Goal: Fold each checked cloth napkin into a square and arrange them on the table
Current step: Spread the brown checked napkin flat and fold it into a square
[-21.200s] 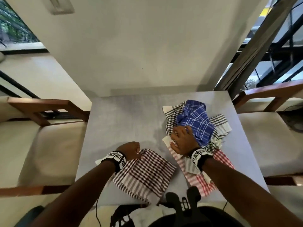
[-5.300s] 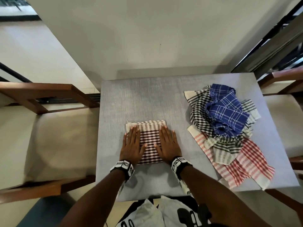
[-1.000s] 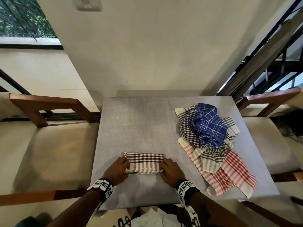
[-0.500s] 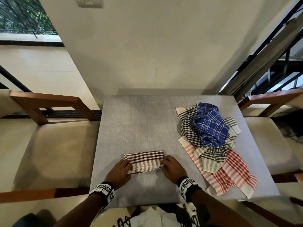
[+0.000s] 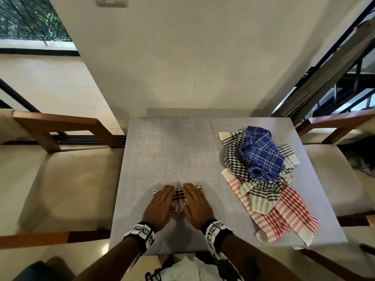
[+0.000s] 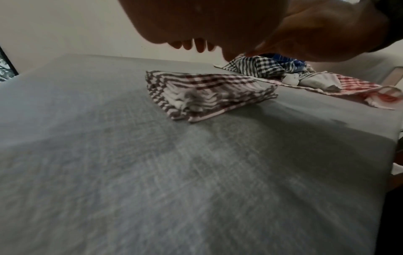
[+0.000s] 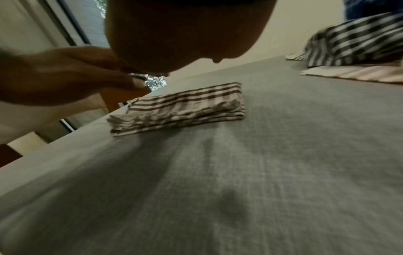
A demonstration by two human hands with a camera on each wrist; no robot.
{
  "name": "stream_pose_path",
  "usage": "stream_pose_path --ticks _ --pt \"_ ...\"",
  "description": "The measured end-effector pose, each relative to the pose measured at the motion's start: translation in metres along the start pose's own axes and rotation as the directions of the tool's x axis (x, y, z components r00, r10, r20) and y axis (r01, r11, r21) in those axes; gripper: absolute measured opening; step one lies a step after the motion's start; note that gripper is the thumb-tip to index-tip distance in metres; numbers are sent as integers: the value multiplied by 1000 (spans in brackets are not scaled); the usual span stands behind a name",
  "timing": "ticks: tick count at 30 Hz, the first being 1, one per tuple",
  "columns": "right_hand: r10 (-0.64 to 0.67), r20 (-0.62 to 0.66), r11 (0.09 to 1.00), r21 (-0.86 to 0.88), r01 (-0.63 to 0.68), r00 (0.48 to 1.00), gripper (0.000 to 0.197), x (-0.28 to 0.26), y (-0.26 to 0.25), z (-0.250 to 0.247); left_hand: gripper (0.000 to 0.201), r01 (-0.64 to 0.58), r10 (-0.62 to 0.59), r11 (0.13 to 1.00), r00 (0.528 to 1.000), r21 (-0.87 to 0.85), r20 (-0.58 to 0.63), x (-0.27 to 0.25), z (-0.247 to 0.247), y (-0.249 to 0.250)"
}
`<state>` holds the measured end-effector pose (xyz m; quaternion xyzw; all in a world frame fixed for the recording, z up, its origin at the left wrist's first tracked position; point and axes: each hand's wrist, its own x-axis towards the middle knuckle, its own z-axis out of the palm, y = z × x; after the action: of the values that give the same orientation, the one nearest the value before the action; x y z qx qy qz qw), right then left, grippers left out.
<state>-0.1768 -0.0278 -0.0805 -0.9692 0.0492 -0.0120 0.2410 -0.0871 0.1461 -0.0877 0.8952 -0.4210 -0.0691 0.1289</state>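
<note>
The brown checked napkin, folded to a small thick square, lies on the worktop under both hands. The left hand and right hand hover flat, fingers straight, gripping nothing. Light, soft and limp, its layers would likely slip apart, so it is best pinched at the stacked edges.
</note>
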Motion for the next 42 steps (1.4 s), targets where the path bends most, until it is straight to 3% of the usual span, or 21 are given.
stream_pose_path --ticks 2,6,11,18,23,26,29,33,37,42 --pt "3 37 1000 13 -4 999 61 8 -10 14 71 68 -69 998 995 6 72 7 6 7" --pt "43 121 999 -4 -43 992 60 4 -7 45 63 47 -59 997 978 65 201 5 24 3" --pt "61 167 991 -126 -40 984 63 -7 4 53 64 85 -104 992 971 96 213 -6 36 -3" --pt "243 154 963 -157 -219 958 71 -8 23 38 66 175 -183 983 956 55 231 -5 34 -1" --pt "215 181 968 -171 -184 960 74 -4 24 31 64 149 -155 988 954 42 256 -3 28 0" --pt "118 198 986 -140 -91 973 70 7 22 25 64 150 -159 987 959 57 233 -1 27 4" --pt "15 194 1000 -17 -12 981 67 21 16 20 66 184 -190 981 966 54 173 5 20 13" --pt "45 139 988 143 -65 989 68 36 11 19 63 304 -303 952 942 13 142 22 18 23" --pt "45 168 989 130 -68 985 67 40 12 33 59 291 -280 956 940 -29 194 27 32 23" --pt "64 192 995 -88 -48 979 65 34 16 49 58 276 -264 961 942 -27 206 24 43 16"
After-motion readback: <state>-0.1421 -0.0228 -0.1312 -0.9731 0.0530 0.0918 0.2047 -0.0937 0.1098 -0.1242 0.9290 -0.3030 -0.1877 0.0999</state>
